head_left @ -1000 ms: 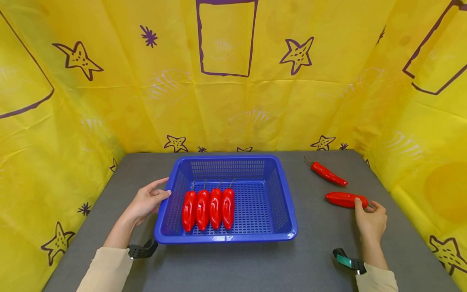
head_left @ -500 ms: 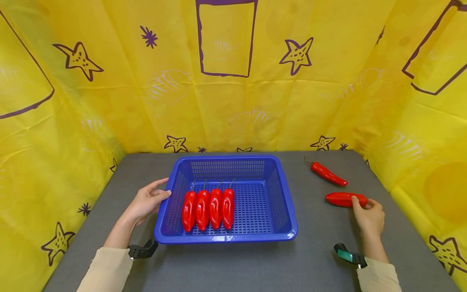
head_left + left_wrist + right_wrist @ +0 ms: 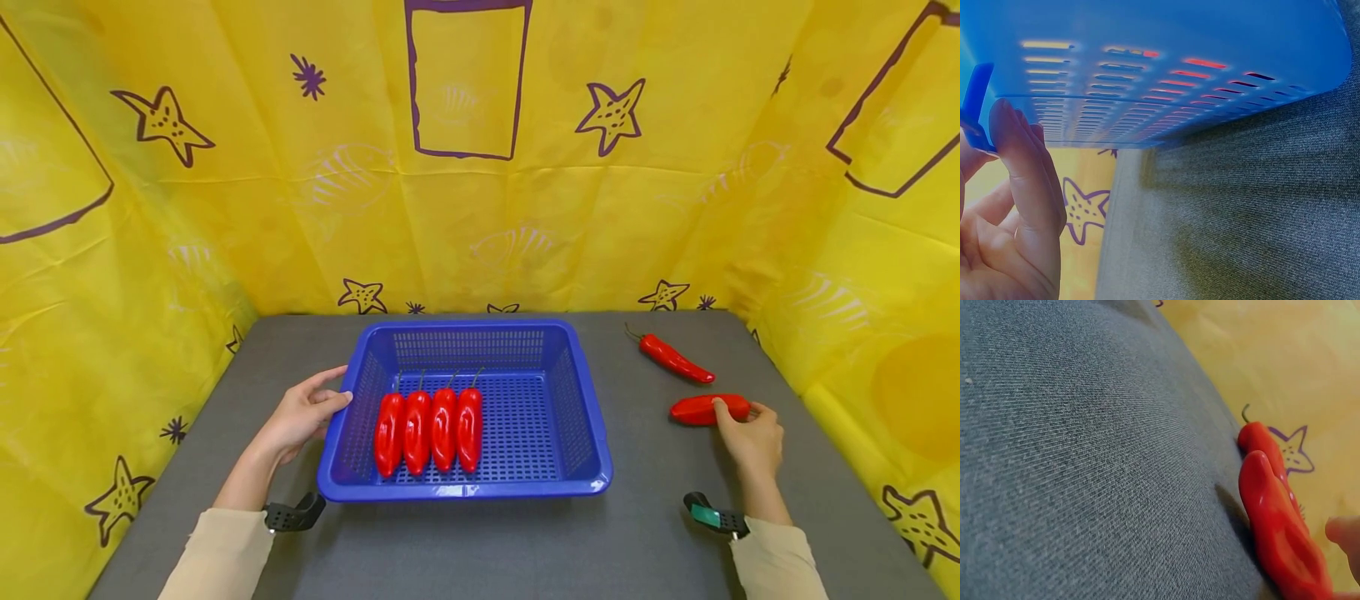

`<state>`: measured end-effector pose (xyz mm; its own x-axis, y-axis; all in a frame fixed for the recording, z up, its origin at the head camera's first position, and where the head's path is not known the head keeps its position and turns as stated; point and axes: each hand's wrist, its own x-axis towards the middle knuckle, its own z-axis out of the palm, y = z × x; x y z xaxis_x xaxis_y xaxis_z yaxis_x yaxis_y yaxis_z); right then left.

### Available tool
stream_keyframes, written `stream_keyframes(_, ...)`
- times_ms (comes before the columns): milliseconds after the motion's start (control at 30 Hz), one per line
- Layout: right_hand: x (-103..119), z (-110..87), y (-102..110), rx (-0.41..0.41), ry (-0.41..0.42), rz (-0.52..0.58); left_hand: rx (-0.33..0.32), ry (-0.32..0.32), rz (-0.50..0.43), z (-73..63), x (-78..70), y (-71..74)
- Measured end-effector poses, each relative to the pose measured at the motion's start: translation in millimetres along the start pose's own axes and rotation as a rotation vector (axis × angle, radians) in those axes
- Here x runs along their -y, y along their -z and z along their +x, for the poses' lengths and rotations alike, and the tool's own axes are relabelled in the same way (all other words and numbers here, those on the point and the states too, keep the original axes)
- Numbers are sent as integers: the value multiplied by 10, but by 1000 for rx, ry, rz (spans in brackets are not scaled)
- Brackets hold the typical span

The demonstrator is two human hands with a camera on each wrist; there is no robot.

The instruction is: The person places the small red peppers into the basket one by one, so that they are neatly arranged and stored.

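Note:
At the left side of the blue perforated basket [image 3: 465,491], my left hand [image 3: 296,421] grips the rim, thumb on top and fingers beneath, as the left wrist view shows of the hand [image 3: 1029,200] against the basket wall [image 3: 1166,37]. Several red chili peppers [image 3: 442,429] lie side by side in the basket's left half, stems away from me. To the basket's right, my right hand [image 3: 756,442] holds a red chili pepper [image 3: 696,410] by its right end, the tip pointing left; its stem is hidden by the fingers. The right wrist view shows this pepper [image 3: 1275,531] close up.
Another red chili pepper [image 3: 675,358] lies on the grey table [image 3: 495,550] just behind the held one, its green stem toward the back left. Yellow printed cloth [image 3: 465,225] walls off the back and both sides.
The right hand has slid left along the chili pepper, from its stem end toward the middle, while the pepper has hardly moved. The left hand and basket have stayed put.

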<state>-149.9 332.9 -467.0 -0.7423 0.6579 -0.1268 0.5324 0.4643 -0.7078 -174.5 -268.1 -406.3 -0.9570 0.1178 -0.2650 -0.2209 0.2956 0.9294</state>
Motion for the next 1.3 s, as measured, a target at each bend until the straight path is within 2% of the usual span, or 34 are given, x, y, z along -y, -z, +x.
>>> stream_keyframes(233, 59, 22, -22, 29, -42, -61, 2, -1, -4, -7, -11, -4)
stream_keyframes(433, 95, 19, -20, 38, -39, -103, 6, 1, -15, -13, -22, -8)
stream_keyframes(700, 70, 16, 13, 64, 33, -118, 3, 1, -4, -10, -18, -2)
stream_keyframes(1300, 28, 16, 59, 208, 157, -79, 4, 2, -17, -15, -10, -4)
